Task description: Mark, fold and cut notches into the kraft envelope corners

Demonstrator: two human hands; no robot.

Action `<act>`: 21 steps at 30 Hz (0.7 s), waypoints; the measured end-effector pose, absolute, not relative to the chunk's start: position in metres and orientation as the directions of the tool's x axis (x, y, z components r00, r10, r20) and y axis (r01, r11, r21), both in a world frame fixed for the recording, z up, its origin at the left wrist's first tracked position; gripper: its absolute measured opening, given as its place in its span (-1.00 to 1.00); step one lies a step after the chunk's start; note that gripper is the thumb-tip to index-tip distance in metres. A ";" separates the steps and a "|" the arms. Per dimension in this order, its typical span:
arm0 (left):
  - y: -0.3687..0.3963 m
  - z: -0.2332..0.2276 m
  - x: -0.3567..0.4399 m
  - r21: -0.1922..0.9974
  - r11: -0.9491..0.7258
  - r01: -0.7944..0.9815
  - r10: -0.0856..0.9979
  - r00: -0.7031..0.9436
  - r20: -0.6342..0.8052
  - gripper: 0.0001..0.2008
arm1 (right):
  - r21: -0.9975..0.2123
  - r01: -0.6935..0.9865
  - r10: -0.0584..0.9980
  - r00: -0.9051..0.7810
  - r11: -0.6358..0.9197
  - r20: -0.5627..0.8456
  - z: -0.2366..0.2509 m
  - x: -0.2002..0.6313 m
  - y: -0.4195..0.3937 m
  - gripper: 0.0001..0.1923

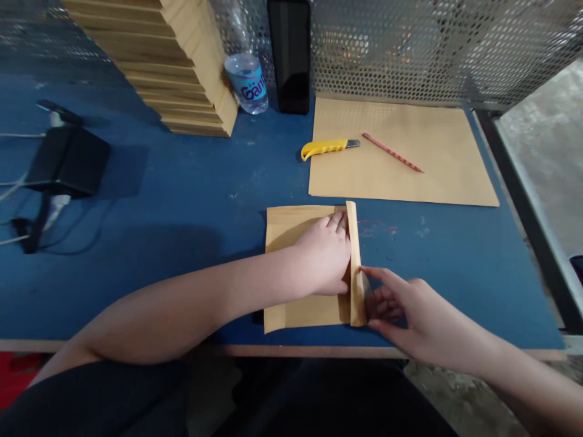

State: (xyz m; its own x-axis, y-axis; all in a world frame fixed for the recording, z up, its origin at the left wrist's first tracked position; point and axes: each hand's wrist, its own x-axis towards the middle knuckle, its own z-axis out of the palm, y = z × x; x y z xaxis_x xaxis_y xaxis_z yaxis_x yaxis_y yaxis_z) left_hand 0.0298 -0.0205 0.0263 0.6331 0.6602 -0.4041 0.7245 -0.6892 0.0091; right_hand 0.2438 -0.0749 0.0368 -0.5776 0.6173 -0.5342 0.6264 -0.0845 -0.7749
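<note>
A small brown paper envelope (291, 224) lies flat near the table's front edge. My left hand (324, 255) presses down on it, fingers together by the fold. A narrow flap (356, 267) along its right side stands partly turned up. My right hand (405, 309) touches that flap from the right, fingertips at its lower part.
Behind the envelope lies a large brown sheet (437, 176) with a red pencil (392, 153) on it and a yellow utility knife (328, 147) at its left edge. At the back stand a paper stack (182, 79), a water bottle (248, 82) and a black phone (290, 54). Black device with cables (68, 161) at left.
</note>
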 end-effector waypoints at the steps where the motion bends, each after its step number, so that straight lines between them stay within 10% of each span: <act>1: -0.020 0.027 0.030 0.006 -0.690 0.724 0.659 0.631 -0.410 0.13 | -0.774 0.625 0.607 -0.579 -0.098 -0.544 0.037 0.245 -0.078 -0.23; 21: -0.018 0.026 0.031 0.006 -0.686 0.727 0.660 0.626 -0.416 0.12 | -0.778 0.628 0.738 -0.517 -0.017 -0.434 0.028 0.236 -0.040 -0.31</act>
